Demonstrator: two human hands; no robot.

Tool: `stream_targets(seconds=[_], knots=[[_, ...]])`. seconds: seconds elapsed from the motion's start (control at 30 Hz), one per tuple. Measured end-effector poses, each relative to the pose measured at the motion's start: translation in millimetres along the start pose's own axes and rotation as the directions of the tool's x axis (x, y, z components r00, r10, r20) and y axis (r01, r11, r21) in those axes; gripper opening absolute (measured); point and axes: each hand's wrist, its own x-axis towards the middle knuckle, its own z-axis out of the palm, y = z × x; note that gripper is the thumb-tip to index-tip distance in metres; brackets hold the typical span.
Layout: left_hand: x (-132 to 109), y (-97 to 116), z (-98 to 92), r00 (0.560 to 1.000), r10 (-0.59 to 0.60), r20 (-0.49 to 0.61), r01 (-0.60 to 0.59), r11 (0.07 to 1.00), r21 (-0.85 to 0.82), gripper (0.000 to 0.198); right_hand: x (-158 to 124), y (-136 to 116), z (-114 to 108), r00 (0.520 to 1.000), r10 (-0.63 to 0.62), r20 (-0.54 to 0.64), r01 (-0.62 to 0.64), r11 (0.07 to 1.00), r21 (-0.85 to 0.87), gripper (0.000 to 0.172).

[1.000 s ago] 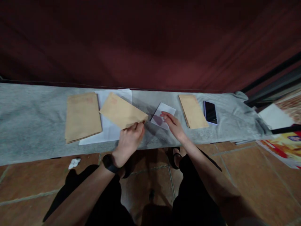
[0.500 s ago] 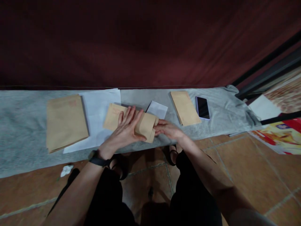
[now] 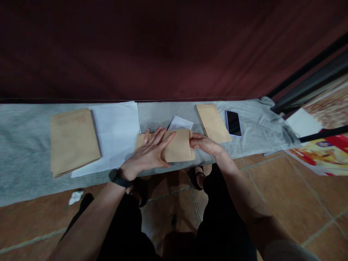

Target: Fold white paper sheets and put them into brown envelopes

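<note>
A brown envelope [image 3: 179,146] lies near the front edge of the grey cloth-covered bench [image 3: 24,145]. My left hand [image 3: 149,152] rests flat on it, fingers stretched out and spread. My right hand [image 3: 203,143] pinches the envelope's right end with its fingers closed. A small white folded paper [image 3: 181,123] pokes out just behind the envelope.
A stack of brown envelopes [image 3: 73,139] lies at the left beside white sheets [image 3: 115,130]. A second envelope stack [image 3: 213,122] and a dark phone [image 3: 233,123] lie to the right. A crumpled paper scrap [image 3: 75,197] sits on the tiled floor. A dark red curtain hangs behind.
My left hand carried the envelope rightward, laid it down over the white paper and flattened on it. My right hand left the white paper and took the envelope's right end.
</note>
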Motion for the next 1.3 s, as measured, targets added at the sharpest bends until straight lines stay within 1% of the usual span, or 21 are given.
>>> stream_targets(seconds=[0.1,0.23,0.37,0.43,0.5,0.57,0.63,0.7,0.73,0.77,0.83,0.87,0.9,0.93,0.97,1.03,1.1,1.13,1.2,1.23,1.3], knots=[[0.6,6.4,0.3,1.0,-0.002,-0.026,0.002,1.0,-0.002,0.125,-0.4,2.8,-0.7,0.999,-0.029,-0.044,0.028,0.999,-0.029,0.029],[0.8,10.3,-1.7,0.996,-0.004,-0.088,0.008,0.999,0.05,0.124,2.9,8.0,2.1,1.0,0.002,-0.023,-0.003,0.997,-0.077,0.031],[-0.3,12.6,-0.9,0.995,-0.011,-0.101,0.019,0.997,0.08,0.12,7.2,11.7,1.4,0.998,-0.036,-0.042,0.03,0.989,-0.143,0.03],[-0.6,13.5,-0.2,0.994,-0.013,-0.105,0.022,0.996,0.085,0.116,8.3,11.7,0.1,0.996,-0.051,-0.072,0.038,0.985,-0.168,0.033],[-0.5,13.7,0.4,0.994,-0.016,-0.106,0.025,0.996,0.09,0.11,8.5,10.5,-1.5,0.989,-0.064,-0.137,0.038,0.982,-0.183,0.035],[-0.2,12.8,1.3,0.994,-0.028,-0.101,0.036,0.996,0.079,0.109,8.1,8.9,-3.0,0.978,-0.086,-0.188,0.046,0.977,-0.207,0.033],[0.1,11.5,2.3,0.995,-0.051,-0.084,0.056,0.997,0.057,0.112,7.5,8.4,-4.3,0.975,-0.116,-0.188,0.066,0.965,-0.253,0.028],[0.3,10.5,3.2,0.995,-0.068,-0.069,0.071,0.997,0.043,0.117,6.7,9.2,-5.2,0.966,-0.159,-0.206,0.08,0.935,-0.346,0.023],[0.4,10.3,3.7,0.995,-0.071,-0.067,0.074,0.996,0.045,0.118,6.3,10.0,-5.4,0.947,-0.204,-0.249,0.083,0.903,-0.422,0.021],[0.5,10.3,4.3,0.995,-0.072,-0.071,0.076,0.996,0.05,0.118,5.9,10.7,-5.6,0.911,-0.273,-0.308,0.08,0.852,-0.517,0.022],[0.9,11.1,6.2,0.993,-0.071,-0.099,0.078,0.995,0.068,0.117,4.6,11.3,-5.1,0.794,-0.461,-0.396,0.048,0.697,-0.715,0.027],[1.2,11.6,7.5,0.991,-0.072,-0.117,0.082,0.994,0.079,0.116,3.7,11.1,-4.4,0.733,-0.548,-0.403,0.022,0.611,-0.791,0.027],[1.4,12.2,8.9,0.988,-0.076,-0.136,0.089,0.992,0.092,0.115,2.6,10.6,-3.5,0.694,-0.607,-0.387,-0.002,0.536,-0.844,0.025],[1.6,12.7,10.3,0.985,-0.078,-0.156,0.095,0.99,0.105,0.114,1.3,10.0,-2.4,0.686,-0.632,-0.36,-0.02,0.479,-0.878,0.019],[1.8,13.1,11.6,0.982,-0.077,-0.172,0.098,0.988,0.12,0.113,0.0,9.3,-1.2,0.706,-0.627,-0.331,-0.031,0.439,-0.898,0.015],[1.7,13.8,13.1,0.98,-0.059,-0.191,0.089,0.985,0.148,0.111,-2.9,7.8,0.7,0.78,-0.558,-0.285,-0.043,0.406,-0.913,0.017],[1.2,14.3,13.0,0.98,-0.04,-0.193,0.072,0.984,0.163,0.109,-5.3,6.3,1.4,0.848,-0.462,-0.258,-0.036,0.436,-0.899,0.021],[0.9,14.6,12.6,0.981,-0.035,-0.19,0.066,0.984,0.164,0.108,-6.2,5.4,1.2,0.868,-0.427,-0.255,-0.021,0.481,-0.877,0.022],[0.4,15.1,11.6,0.983,-0.031,-0.179,0.06,0.986,0.156,0.108,-7.5,3.5,-0.1,0.888,-0.383,-0.256,0.038,0.615,-0.788,0.025],[0.4,15.4,11.3,0.985,-0.03,-0.172,0.057,0.987,0.15,0.108,-8.1,2.5,-1.1,0.898,-0.359,-0.253,0.072,0.689,-0.721,0.026],[0.5,15.7,11.3,0.988,-0.023,-0.155,0.045,0.989,0.141,0.108,-9.9,0.3,-3.3,0.938,-0.272,-0.215,0.112,0.824,-0.555,0.029]])
